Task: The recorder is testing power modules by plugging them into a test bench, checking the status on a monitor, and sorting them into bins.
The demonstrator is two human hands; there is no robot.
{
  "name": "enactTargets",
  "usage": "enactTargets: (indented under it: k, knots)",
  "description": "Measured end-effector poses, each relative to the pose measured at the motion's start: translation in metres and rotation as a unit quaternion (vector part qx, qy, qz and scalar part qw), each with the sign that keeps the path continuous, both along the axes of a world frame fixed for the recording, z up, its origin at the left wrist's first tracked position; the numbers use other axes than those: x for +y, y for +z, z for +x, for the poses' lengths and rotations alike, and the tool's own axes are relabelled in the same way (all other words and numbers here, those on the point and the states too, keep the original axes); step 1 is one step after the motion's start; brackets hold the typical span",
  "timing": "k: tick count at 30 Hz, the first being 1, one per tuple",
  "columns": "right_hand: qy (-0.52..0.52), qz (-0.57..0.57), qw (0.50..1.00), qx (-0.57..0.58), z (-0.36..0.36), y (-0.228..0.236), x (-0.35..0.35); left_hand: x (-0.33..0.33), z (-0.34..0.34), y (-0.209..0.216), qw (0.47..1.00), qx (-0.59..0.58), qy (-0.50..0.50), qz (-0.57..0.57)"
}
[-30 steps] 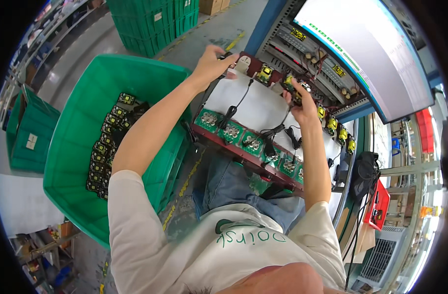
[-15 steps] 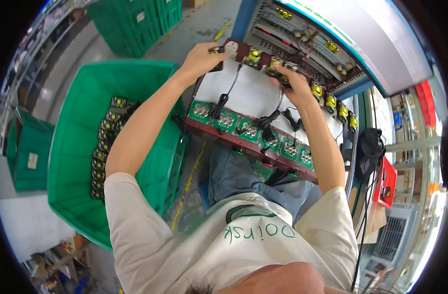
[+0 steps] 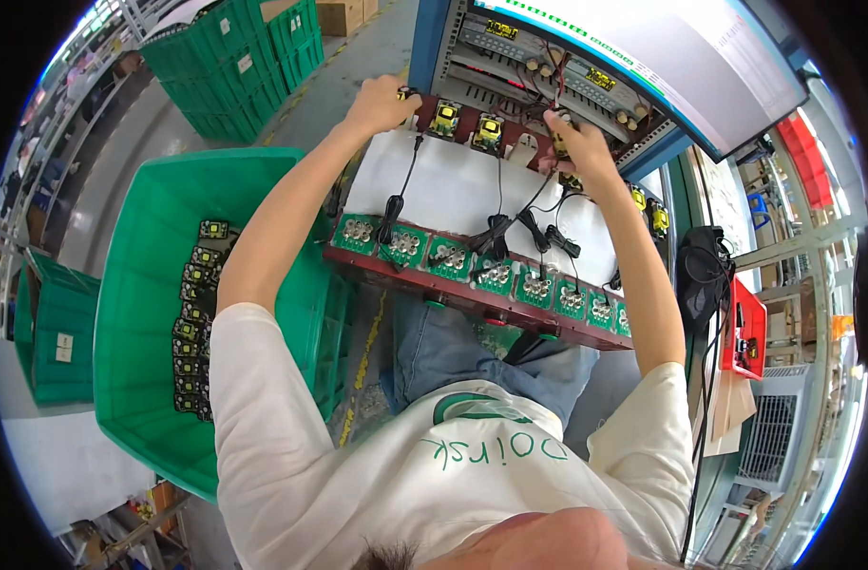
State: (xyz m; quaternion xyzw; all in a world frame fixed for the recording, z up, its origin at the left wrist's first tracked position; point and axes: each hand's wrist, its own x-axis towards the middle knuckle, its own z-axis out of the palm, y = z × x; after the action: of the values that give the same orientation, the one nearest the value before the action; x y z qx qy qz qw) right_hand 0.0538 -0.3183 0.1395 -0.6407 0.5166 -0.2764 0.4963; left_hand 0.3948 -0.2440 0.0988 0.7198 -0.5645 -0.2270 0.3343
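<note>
Since the right hand has shifted, a white socket at its nine o'clock shows bare, while its fingers, like those of the left hand, pinch a circuit board.

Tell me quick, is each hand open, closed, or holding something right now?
Left hand: closed on a small dark board.
Right hand: closed on a yellow-and-black board.

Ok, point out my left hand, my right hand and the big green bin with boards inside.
Left hand (image 3: 381,105), head view: back of the hand.
Right hand (image 3: 584,149), head view: back of the hand.
Green bin (image 3: 147,304), head view: bare inner wall, left side.
</note>
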Motion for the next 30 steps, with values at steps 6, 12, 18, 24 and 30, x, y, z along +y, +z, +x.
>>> enactTargets:
  k: [6,12,18,24,30]
  knots:
    - [-0.038,0.086,0.987,-0.130,0.005,-0.007,-0.012,-0.017,-0.010,-0.022,0.990,-0.122,0.034,-0.055]
    - [-0.110,0.136,0.975,-0.135,0.032,-0.017,0.003,-0.011,-0.018,-0.030,0.975,-0.190,0.063,-0.094]
    - [-0.080,0.102,0.985,-0.113,0.039,-0.029,0.008,0.001,-0.020,-0.020,0.864,-0.224,0.185,-0.410]
    - [-0.012,0.101,0.987,-0.122,0.033,-0.046,-0.008,0.058,-0.085,0.038,0.898,-0.155,0.001,-0.412]
    - [-0.043,0.150,0.985,-0.072,0.035,-0.034,-0.006,0.124,-0.148,0.004,0.921,-0.305,-0.238,-0.047]
